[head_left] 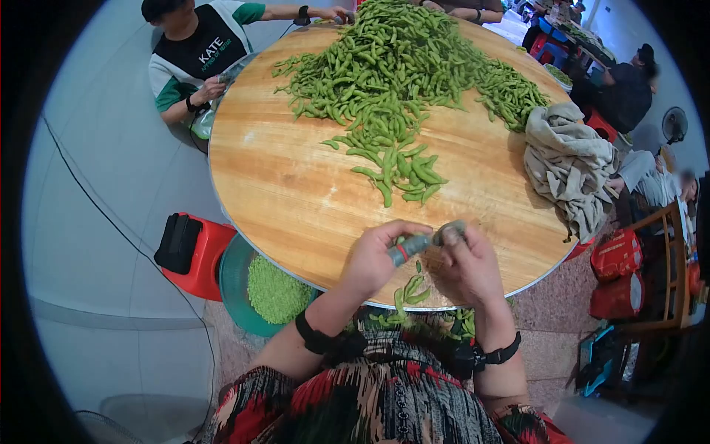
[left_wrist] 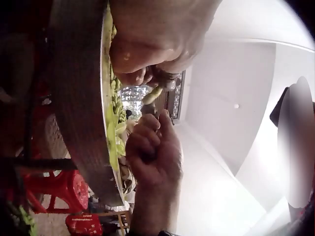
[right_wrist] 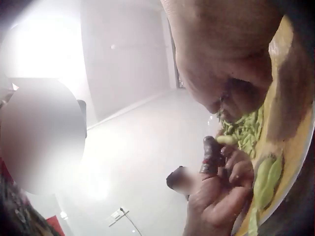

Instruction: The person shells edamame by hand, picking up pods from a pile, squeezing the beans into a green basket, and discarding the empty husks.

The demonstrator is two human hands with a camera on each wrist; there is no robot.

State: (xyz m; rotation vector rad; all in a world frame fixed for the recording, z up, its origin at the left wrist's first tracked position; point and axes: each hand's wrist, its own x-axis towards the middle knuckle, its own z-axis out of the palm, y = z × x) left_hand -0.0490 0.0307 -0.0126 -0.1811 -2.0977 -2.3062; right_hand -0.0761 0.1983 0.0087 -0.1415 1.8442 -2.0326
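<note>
at the near edge of the round wooden table (head_left: 296, 200), the left hand (head_left: 372, 259) and right hand (head_left: 467, 266) meet. both hands' fingers pinch one green edamame pod (left_wrist: 151, 95), beside loose green pods (head_left: 410, 292).

A round wooden table (head_left: 296, 192) with a metal rim carries everything. A big heap of green soybean pods (head_left: 392, 66) covers the far half of the table. A smaller bunch of pods (head_left: 399, 170) trails from the heap toward the table's middle. A crumpled beige cloth (head_left: 569, 163) lies right of the heap, draped over the rim. A few loose pods (head_left: 410, 290) lie at the near rim.
</note>
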